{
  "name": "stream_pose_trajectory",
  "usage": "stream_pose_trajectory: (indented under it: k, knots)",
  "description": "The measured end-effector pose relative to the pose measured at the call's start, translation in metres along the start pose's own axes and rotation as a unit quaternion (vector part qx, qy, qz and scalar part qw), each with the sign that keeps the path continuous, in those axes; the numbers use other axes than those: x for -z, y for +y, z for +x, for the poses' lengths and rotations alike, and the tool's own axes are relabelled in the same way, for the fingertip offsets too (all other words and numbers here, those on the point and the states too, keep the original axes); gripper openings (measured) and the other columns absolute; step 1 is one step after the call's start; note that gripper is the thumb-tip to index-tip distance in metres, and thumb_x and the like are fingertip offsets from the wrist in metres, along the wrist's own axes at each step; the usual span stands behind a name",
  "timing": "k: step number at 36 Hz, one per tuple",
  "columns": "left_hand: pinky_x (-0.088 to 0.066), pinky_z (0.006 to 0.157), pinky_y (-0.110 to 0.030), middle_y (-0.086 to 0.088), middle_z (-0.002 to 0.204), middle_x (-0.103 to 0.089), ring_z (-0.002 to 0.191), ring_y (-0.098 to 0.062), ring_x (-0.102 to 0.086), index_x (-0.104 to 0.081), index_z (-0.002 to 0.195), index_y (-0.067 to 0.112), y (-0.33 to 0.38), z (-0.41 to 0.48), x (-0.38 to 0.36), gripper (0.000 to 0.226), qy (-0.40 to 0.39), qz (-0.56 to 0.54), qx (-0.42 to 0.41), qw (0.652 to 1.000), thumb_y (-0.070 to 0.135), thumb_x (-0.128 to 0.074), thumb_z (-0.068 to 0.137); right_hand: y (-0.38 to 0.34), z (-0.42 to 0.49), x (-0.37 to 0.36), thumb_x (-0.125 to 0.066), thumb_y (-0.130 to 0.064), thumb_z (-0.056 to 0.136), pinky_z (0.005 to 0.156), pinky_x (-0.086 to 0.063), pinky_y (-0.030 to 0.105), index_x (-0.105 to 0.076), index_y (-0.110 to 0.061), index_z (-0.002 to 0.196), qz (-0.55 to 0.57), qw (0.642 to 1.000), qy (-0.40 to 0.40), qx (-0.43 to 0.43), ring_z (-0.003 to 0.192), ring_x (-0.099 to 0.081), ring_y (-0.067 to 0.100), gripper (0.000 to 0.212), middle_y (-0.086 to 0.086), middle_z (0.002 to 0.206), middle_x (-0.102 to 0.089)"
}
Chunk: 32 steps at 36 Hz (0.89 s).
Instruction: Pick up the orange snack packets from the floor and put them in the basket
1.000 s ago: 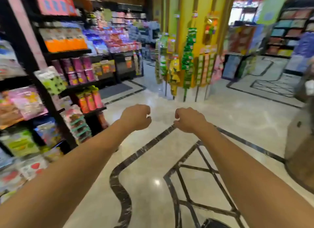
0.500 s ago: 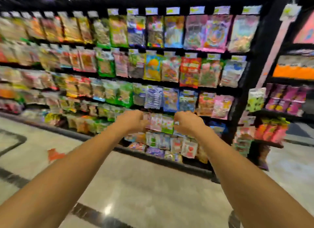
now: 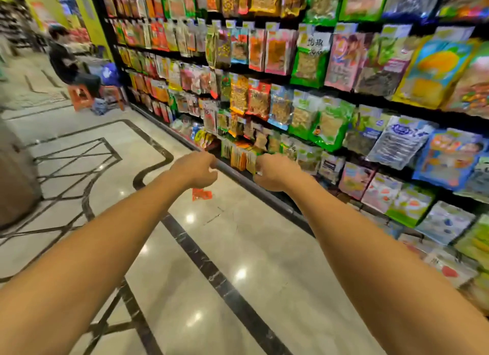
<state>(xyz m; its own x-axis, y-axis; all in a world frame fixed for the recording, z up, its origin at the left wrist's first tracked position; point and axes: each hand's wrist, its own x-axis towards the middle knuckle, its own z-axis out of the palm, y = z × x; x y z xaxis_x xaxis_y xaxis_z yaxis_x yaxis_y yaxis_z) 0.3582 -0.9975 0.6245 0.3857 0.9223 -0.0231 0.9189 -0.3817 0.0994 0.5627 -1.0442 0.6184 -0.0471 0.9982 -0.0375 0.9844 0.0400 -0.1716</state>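
An orange snack packet (image 3: 202,194) lies flat on the shiny marble floor, just below and beyond my left hand (image 3: 197,169). Both arms stretch straight forward at chest height. My left hand is curled into a loose fist with nothing in it. My right hand (image 3: 275,171) is also curled shut and holds nothing that I can see. Both hands hover well above the floor, apart from the packet. No basket is in view.
Tall black shelves (image 3: 264,185) packed with hanging snack bags run along the right side. A person (image 3: 67,63) sits on an orange stool (image 3: 79,96) at the far left end of the aisle. A brown rounded object (image 3: 16,174) stands at the left edge.
The view has swung left along the shelves, from the open hall to this aisle. The orange packet, at the far left half a second ago, now lies just under my hands. My fists stay closed.
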Motion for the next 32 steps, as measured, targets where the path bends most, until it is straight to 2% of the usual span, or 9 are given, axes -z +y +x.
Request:
stream_pose_trajectory:
  k: [3,6,10,13,15,18,23,26,32]
  knots:
    - [-0.052,0.091,-0.043,-0.007,0.122,-0.062,0.109,-0.028,-0.059,-0.06,0.121,0.02,-0.028,0.047,-0.011,0.036,-0.005,0.0,0.013,1.0,0.036,-0.054,0.089,0.001,0.061,-0.009,-0.055,-0.03,0.095,0.064,-0.044,0.037,-0.058,-0.011,0.108,-0.011,1.0,-0.006,0.024,0.087,-0.056,0.03,0.024,0.008,0.096,-0.057]
    - [-0.052,0.091,-0.043,-0.008,0.123,-0.062,0.11,-0.027,-0.058,-0.06,0.122,0.019,-0.05,0.096,-0.017,0.037,-0.007,0.005,0.016,1.0,0.037,-0.054,0.09,0.007,0.126,-0.018,-0.055,-0.029,0.093,0.052,-0.034,0.032,-0.05,-0.014,0.09,-0.017,0.999,-0.003,0.042,0.079,-0.053,0.029,0.017,0.004,0.079,-0.049]
    - [-0.05,0.091,-0.039,-0.007,0.125,-0.062,0.112,-0.027,-0.058,-0.059,0.126,0.019,-0.075,0.158,-0.02,0.037,-0.019,0.018,0.025,0.999,0.035,-0.054,0.092,0.011,0.214,-0.026,-0.056,-0.034,0.091,0.057,-0.038,0.035,-0.042,-0.019,0.077,-0.015,0.998,-0.018,0.05,0.074,-0.049,0.028,0.025,0.001,0.072,-0.044]
    - [-0.05,0.091,-0.038,-0.007,0.126,-0.062,0.113,-0.027,-0.058,-0.058,0.126,0.019,-0.1,0.204,-0.022,0.037,-0.026,0.021,0.022,0.999,0.035,-0.054,0.093,0.008,0.278,-0.029,-0.056,-0.03,0.09,0.053,-0.032,0.032,-0.034,-0.019,0.069,-0.01,0.998,-0.02,0.052,0.071,-0.044,0.029,0.032,0.002,0.069,-0.038]
    - [-0.049,0.09,-0.037,-0.007,0.126,-0.062,0.113,-0.027,-0.058,-0.058,0.127,0.019,-0.12,0.232,-0.022,0.037,-0.03,0.014,0.022,0.999,0.034,-0.054,0.093,0.002,0.315,-0.029,-0.056,-0.026,0.09,0.051,-0.031,0.03,-0.035,-0.019,0.07,-0.007,0.998,-0.026,0.057,0.067,-0.044,0.027,0.03,0.002,0.069,-0.039]
    - [-0.047,0.087,-0.033,-0.007,0.125,-0.062,0.111,-0.025,-0.059,-0.058,0.127,0.02,-0.154,0.274,-0.027,0.037,-0.039,-0.001,0.029,0.999,0.035,-0.055,0.093,-0.011,0.373,-0.034,-0.055,-0.024,0.091,0.05,-0.031,0.03,-0.042,-0.016,0.085,-0.012,0.997,-0.041,0.062,0.063,-0.044,0.022,0.016,0.003,0.074,-0.044]
    - [-0.043,0.084,-0.031,-0.005,0.128,-0.061,0.114,-0.025,-0.057,-0.056,0.129,0.021,-0.229,0.351,-0.039,0.039,-0.053,-0.004,0.02,0.998,0.036,-0.054,0.093,-0.041,0.478,-0.06,-0.056,-0.03,0.09,0.057,-0.035,0.033,-0.034,-0.021,0.07,-0.017,0.996,-0.063,0.061,0.068,-0.046,0.027,0.031,0.003,0.072,-0.043]
    - [-0.044,0.092,-0.034,-0.005,0.133,-0.058,0.121,-0.026,-0.054,-0.053,0.133,0.02,-0.28,0.403,-0.043,0.042,-0.073,0.011,0.004,0.997,0.036,-0.053,0.094,-0.062,0.539,-0.072,-0.058,-0.031,0.089,0.064,-0.042,0.037,-0.05,-0.016,0.09,-0.013,0.997,-0.069,0.043,0.074,-0.05,0.027,0.016,0.004,0.08,-0.049]
    - [-0.043,0.098,-0.035,-0.005,0.137,-0.056,0.125,-0.026,-0.052,-0.053,0.135,0.019,-0.369,0.5,-0.039,0.043,-0.111,0.019,-0.032,0.993,0.034,-0.054,0.094,-0.099,0.647,-0.085,-0.058,-0.033,0.091,0.062,-0.043,0.036,-0.052,-0.014,0.102,-0.011,0.998,-0.061,0.006,0.076,-0.051,0.026,0.022,0.002,0.083,-0.049]
